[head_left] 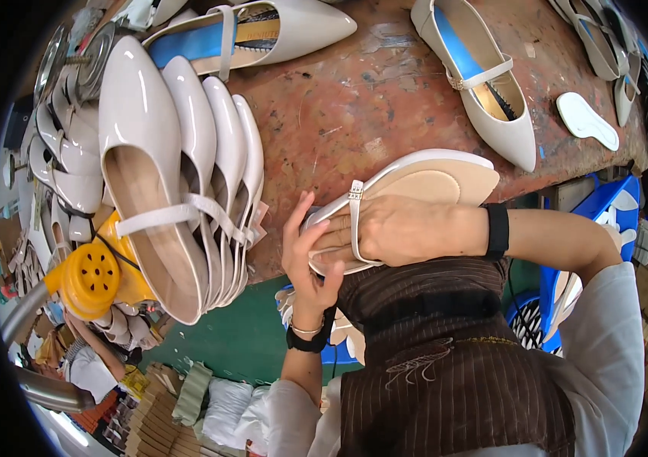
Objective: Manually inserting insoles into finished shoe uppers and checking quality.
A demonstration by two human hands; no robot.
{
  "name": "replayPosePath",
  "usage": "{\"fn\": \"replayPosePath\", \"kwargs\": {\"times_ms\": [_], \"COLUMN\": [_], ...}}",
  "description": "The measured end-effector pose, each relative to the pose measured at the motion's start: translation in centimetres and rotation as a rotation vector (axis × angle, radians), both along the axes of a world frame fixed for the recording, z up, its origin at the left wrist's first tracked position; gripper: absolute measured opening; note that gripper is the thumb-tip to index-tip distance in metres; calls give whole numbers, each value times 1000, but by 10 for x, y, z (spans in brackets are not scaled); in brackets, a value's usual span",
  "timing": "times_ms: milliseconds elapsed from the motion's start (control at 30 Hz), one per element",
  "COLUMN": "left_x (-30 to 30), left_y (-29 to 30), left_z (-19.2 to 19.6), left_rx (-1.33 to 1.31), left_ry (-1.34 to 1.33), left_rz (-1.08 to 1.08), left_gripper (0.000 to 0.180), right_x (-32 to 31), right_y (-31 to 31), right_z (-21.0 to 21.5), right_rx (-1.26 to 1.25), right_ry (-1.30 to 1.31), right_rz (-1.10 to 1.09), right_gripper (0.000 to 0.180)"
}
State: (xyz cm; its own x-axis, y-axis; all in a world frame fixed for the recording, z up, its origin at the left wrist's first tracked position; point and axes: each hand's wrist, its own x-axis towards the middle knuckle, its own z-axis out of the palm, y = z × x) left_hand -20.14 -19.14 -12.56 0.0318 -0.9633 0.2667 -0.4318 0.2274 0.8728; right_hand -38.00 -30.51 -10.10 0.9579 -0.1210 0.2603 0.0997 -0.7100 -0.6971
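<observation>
A pale strapped shoe (356,217) with a small jewelled buckle is held at the table's near edge. A beige insole (434,179) with an oval outlined pad shows at its pointed end. My left hand (309,255) cups the heel end, thumb on the near side and fingers on the far side. My right hand (396,228) reaches across it, its fingers passing under the strap into the heel part; the fingertips are partly hidden.
Glossy pale shoes (145,114) stand in a nested row at left, beside a yellow machine part (95,278). Two more shoes (484,80) (309,30) and a white insole (587,122) lie on the worn table (324,122). A blue bin (602,202) stands at right.
</observation>
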Motion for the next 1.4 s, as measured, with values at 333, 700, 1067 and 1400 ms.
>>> {"fn": "replayPosePath", "kwargs": {"times_ms": [333, 700, 1067, 1400], "left_x": [-17, -106, -112, -111], "left_y": [3, 8, 2, -1], "left_z": [6, 66, 57, 58], "left_rx": [19, 313, 324, 328], "left_ry": [56, -523, -743, -723], "left_rz": [189, -12, -167, -173], "left_gripper": [32, 61, 42, 51], "right_x": [-29, -35, -33, -32], "right_y": [32, -69, 24, 5], "right_z": [28, 68, 31, 20], "right_rx": [-462, 378, -452, -465], "right_ry": [383, 117, 322, 364], "right_rz": [-455, -1197, -960, -978], "right_gripper": [34, 36, 43, 50]}}
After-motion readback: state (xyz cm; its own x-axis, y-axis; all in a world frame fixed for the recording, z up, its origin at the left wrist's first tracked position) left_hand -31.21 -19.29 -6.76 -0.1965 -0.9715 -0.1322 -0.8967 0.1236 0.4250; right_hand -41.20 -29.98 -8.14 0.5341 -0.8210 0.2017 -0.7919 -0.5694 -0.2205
